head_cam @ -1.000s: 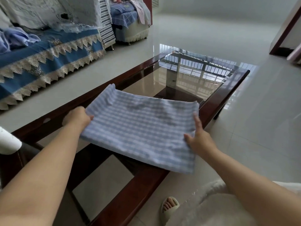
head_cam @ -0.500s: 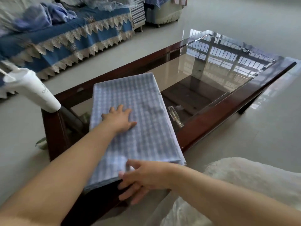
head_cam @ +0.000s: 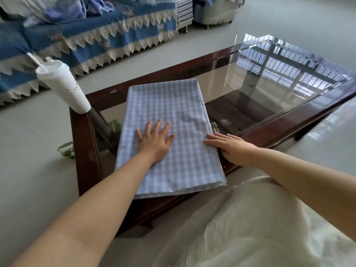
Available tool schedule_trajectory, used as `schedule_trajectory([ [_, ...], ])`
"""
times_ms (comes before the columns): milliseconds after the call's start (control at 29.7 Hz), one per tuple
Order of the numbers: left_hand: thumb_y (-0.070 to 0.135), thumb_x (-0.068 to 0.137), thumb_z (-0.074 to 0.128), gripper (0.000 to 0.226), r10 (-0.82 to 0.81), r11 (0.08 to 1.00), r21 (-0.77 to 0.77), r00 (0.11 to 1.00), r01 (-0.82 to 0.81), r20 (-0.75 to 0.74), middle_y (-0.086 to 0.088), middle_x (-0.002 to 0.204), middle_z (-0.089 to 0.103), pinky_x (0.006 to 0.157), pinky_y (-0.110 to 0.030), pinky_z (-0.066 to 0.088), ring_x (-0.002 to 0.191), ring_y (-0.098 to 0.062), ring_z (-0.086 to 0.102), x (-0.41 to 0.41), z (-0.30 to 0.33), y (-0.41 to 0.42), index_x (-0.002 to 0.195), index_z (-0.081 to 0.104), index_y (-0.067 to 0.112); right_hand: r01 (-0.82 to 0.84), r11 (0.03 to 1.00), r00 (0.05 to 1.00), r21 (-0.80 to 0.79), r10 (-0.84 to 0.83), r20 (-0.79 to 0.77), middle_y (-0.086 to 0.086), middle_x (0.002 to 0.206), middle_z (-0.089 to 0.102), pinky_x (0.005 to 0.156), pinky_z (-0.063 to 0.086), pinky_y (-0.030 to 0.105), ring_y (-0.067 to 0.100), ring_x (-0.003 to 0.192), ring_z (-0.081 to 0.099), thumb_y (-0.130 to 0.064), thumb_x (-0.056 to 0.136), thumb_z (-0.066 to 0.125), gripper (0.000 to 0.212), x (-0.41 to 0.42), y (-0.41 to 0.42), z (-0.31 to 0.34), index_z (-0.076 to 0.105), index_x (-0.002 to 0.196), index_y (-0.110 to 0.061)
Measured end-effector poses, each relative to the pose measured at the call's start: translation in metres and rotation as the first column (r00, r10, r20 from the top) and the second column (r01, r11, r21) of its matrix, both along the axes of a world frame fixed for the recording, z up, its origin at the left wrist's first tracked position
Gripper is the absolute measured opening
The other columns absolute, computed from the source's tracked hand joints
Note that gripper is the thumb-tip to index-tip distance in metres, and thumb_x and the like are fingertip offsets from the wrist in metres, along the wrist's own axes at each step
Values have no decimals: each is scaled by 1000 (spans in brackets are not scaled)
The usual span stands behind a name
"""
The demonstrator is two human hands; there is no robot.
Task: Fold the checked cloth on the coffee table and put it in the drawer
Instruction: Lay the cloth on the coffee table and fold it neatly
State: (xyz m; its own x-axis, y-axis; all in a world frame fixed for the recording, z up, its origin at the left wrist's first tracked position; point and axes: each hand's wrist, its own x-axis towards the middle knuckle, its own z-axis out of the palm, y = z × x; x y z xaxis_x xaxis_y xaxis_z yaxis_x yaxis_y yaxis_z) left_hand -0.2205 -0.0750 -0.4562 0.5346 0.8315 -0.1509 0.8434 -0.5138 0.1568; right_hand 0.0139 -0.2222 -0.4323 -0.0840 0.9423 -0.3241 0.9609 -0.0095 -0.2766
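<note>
Checked cloth (head_cam: 169, 135) on table (head_cam: 289, 120), long axis running away from person; left hand (head_cam: 155, 140) flat on top, right hand (head_cam: 234, 148) spread at right edge.

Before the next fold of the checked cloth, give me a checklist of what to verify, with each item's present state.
1. Checked cloth lies flat in a long folded rectangle: ok, only slight wrinkles near the right edge.
2. Left hand rests flat on the cloth, fingers spread: ok.
3. Right hand at the cloth's right edge, fingers straight: ok.
4. Layer edges line up: not ok, the near right corner shows layers slightly offset.
5. Cloth fully supported by the coffee table: not ok, its near end overhangs the wooden frame.
6. White cup with straw on the table corner stands apart from the cloth: ok.
</note>
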Motion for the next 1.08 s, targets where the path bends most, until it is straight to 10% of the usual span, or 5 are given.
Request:
schedule_trajectory([
  [336, 60, 95, 13, 57, -2, 1000, 3, 1000, 2, -7, 10, 159, -5, 111, -61, -7, 146, -26, -10, 2, -1, 1, 148, 6, 42, -120, 976, 984, 181, 92, 152, -15, 153, -20, 121, -4, 40, 9, 144, -19, -35, 86, 54, 92, 0, -10, -6, -18, 142, -46],
  [572, 55, 96, 24, 51, -99, 995, 30, 987, 96, 130, 5, 156, 21, 112, -59, 5, 145, -22, 11, -2, 1, -1, 143, 34, 37, -338, 841, 941, 423, 304, 146, 6, 135, 57, 97, 51, 42, 26, 124, 55, -29, 76, 75, 68, -6, 8, -11, 46, 136, -16],
  [773, 48, 90, 46, 40, -317, 947, 146, 909, 287, 271, 8, 110, 59, 92, -40, 47, 106, -16, 54, -86, 13, 3, 110, 68, 22, -384, 776, 923, 500, 333, 192, 7, 122, 66, 66, 61, 39, 25, 105, 68, -13, 63, 84, 48, -2, 3, -18, 68, 109, -10],
  [941, 2, 89, 60, 53, -43, 999, 10, 851, 44, 523, 49, 111, 50, 109, -21, 35, 118, 17, 45, -159, 4, -6, 103, 61, 54, -100, 878, 993, 469, 116, -6, 4, 122, 67, 83, 56, 39, 25, 108, 66, -17, 76, 66, 38, -7, 2, -13, 69, 113, -15],
  [1076, 12, 93, 56, 41, 133, 966, -258, 820, 19, 557, 17, 139, 43, 115, -30, 26, 133, -4, 36, -162, 9, -13, 115, 56, 46, 213, 899, 972, 382, -157, -173, 17, 83, 71, 68, 46, 36, 38, 81, 64, -48, 76, 32, 58, -21, 6, -2, 68, 82, -2],
])
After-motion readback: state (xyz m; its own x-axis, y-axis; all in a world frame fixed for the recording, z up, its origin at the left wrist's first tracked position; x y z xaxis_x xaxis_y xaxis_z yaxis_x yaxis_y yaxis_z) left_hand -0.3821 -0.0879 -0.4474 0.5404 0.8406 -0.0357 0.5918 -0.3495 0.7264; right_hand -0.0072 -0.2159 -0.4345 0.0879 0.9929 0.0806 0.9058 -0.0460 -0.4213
